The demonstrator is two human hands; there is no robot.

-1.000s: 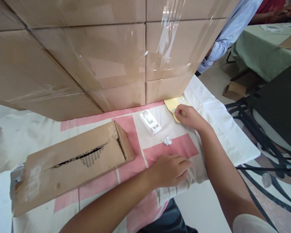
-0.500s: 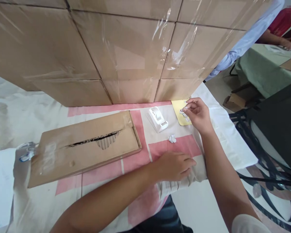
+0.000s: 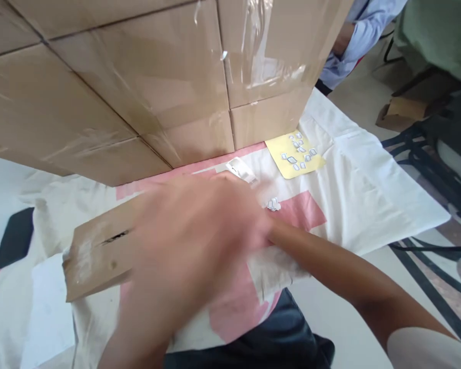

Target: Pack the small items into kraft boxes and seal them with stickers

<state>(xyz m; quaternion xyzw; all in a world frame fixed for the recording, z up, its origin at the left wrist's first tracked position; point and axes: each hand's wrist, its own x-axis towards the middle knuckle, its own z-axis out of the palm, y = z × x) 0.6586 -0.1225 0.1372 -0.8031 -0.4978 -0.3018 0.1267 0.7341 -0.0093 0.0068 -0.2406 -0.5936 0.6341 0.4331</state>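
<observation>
My left hand (image 3: pixel 192 220), smeared by motion, is raised over the middle of the table and the right end of a flat cardboard box (image 3: pixel 96 251). Its fingers cannot be made out. My right hand (image 3: pixel 258 225) reaches in from the right and is mostly covered by the left, so its fingers and anything in them are hidden. Just beyond the hands, a white tape dispenser (image 3: pixel 241 169) is partly covered. A small heap of paper cutouts (image 3: pixel 273 204) lies beside my right wrist. Several outlined cutouts are spread on a yellow sheet (image 3: pixel 278 161) at the back right.
Stacked, taped cartons (image 3: pixel 146 77) stand like a wall along the back. On the left lie a white paper (image 3: pixel 49 307) and a dark flat object (image 3: pixel 14 238). Another person's blue sleeve (image 3: pixel 372 25) shows behind the cartons. A dark chair (image 3: pixel 453 123) stands at right.
My right hand has left the yellow sheet and moved left toward the middle. My left hand has lifted off the cloth and swung left. The view has shifted, uncovering the cutouts on the sheet.
</observation>
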